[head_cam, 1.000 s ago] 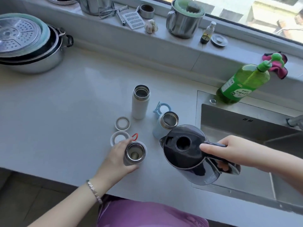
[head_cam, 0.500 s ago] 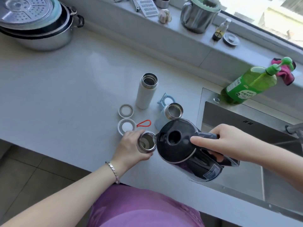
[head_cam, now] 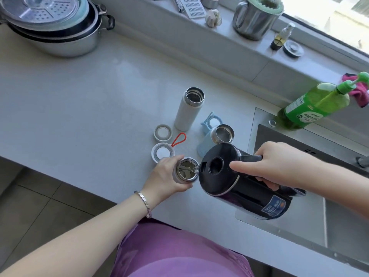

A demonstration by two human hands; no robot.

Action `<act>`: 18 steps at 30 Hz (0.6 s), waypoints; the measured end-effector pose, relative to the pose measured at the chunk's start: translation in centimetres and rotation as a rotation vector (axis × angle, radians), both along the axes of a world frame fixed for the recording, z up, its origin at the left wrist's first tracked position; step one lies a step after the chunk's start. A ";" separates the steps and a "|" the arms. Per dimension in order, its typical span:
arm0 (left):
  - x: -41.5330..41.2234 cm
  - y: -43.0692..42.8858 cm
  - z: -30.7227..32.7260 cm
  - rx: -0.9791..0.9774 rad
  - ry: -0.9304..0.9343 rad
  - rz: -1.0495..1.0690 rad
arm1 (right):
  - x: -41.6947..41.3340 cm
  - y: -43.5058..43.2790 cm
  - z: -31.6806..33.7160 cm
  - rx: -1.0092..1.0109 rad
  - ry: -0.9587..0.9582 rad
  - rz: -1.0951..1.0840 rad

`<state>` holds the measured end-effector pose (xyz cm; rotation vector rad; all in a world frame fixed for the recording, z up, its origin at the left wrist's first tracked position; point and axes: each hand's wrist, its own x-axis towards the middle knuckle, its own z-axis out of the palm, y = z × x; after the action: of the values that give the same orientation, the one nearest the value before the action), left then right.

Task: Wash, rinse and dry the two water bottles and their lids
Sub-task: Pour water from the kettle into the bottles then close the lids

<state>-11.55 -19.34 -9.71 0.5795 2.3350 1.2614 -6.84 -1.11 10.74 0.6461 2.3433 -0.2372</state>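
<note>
The left hand [head_cam: 167, 179] is wrapping its fingers and thumb around a steel bottle [head_cam: 186, 174], which is standing on the counter [head_cam: 79, 108] near its front edge. The bottle's open mouth is facing up. The right hand [head_cam: 279, 165] is clamping the handle of a black kettle [head_cam: 246, 194], with the forefinger lying straight along the lid. The kettle is tilting towards the left hand, its spout is sitting at the rim of the held bottle, and a thin stream of water is running into the mouth. The two hands are working close together but are not touching, with the kettle lid between them.

Three open bottles are showing in all. Besides the held one, a white bottle [head_cam: 188, 110] is standing upright farther back, well apart from both hands. A pale blue bottle [head_cam: 214, 140] is standing just behind the kettle lid.

Three lids are lying on the counter. A white ring-shaped lid [head_cam: 162, 133] is resting beside the foot of the white bottle. A second lid [head_cam: 162, 152] with a red loop is lying just behind the left hand's fingers. A blue lid [head_cam: 211, 123] is lying behind the blue bottle.

The sink [head_cam: 343, 222] is lying under the right forearm, and one green soap bottle [head_cam: 315, 105] is standing at its back corner. A stack of pots [head_cam: 54, 31] is sitting at the far left.
</note>
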 end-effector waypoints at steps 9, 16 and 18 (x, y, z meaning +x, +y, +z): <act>-0.1 -0.1 0.2 -0.013 -0.008 -0.015 | -0.9 -0.5 0.4 0.064 -0.016 0.048; -0.3 -0.2 0.5 -0.014 -0.046 -0.024 | -1.5 -0.8 0.8 0.118 -0.027 0.096; -0.3 -0.2 0.4 -0.016 -0.055 -0.025 | -1.5 -0.8 0.8 0.122 -0.021 0.107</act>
<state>-11.81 -19.58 -9.27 0.5595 2.2841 1.2311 -8.33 -1.95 11.53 0.5767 2.3771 -0.0390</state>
